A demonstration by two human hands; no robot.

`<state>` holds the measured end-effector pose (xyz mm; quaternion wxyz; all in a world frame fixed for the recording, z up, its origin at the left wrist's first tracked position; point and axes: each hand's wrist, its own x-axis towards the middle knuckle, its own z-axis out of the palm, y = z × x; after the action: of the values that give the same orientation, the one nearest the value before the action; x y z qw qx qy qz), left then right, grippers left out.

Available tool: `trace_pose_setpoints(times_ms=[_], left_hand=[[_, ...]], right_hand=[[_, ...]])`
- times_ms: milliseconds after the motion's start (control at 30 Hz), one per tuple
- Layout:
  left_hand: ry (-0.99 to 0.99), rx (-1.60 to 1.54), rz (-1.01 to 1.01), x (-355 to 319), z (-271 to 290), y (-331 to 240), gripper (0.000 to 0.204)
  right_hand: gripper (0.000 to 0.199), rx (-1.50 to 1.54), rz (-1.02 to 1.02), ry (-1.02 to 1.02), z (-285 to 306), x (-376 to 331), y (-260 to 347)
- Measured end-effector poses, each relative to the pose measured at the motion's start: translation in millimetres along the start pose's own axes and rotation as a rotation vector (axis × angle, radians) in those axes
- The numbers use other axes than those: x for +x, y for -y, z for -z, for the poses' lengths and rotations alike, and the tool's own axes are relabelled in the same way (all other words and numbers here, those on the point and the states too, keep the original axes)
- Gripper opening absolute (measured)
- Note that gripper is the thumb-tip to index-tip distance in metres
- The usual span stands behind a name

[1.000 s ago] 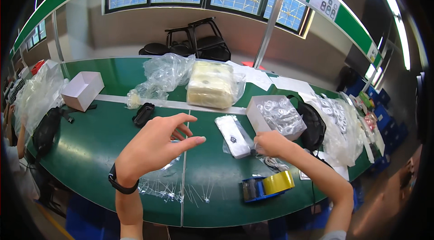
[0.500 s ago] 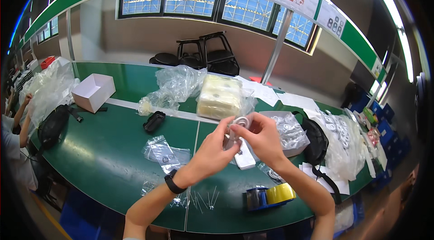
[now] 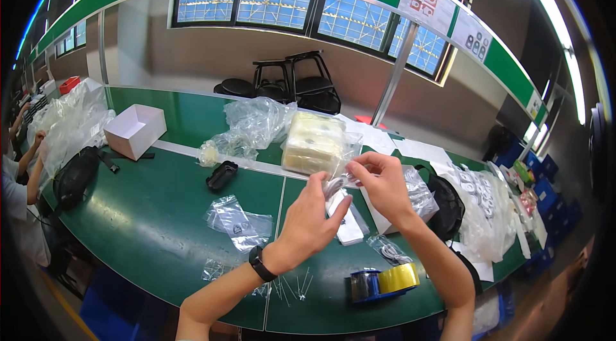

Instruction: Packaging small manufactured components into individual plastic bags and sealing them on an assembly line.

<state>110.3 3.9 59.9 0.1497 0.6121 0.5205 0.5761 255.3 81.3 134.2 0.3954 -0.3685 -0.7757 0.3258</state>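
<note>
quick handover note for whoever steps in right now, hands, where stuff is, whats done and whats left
Left hand: raised over the green table, fingers pinching the lower edge of a small clear plastic bag.
Right hand: pinching the same bag's top edge from the other side.
Bag: held in the air between both hands; something pale is inside, too small to tell what.
On the table: flat clear bags to the left, white flat pack under the hands, yellow tape in a blue dispenser near the front edge.
Done: bag picked up.
Left: bag not yet set down; whether it is sealed cannot be told.
</note>
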Motion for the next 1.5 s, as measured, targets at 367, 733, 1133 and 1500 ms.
trace_pose_setpoints(times_ms=[367, 733, 1133, 1500], left_hand=[[0.172, -0.542, 0.081, 17.5, 8.6, 13.1, 0.034], [0.135, -0.677, 0.120, 16.0, 4.2, 15.5, 0.028], [0.062, -0.538, 0.046, 14.1, 10.3, 11.2, 0.019], [0.096, -0.566, 0.123, 17.4, 16.4, 12.5, 0.019]], right_hand=[[0.012, -0.106, 0.307, 0.139, 10.1, -2.2, 7.2], [0.021, -0.272, 0.218, 0.039, 3.1, -5.3, 16.7], [0.020, -0.256, 0.228, 0.045, 2.0, -10.8, 19.7], [0.020, -0.755, 0.789, -0.041, -4.5, -18.2, 18.7]])
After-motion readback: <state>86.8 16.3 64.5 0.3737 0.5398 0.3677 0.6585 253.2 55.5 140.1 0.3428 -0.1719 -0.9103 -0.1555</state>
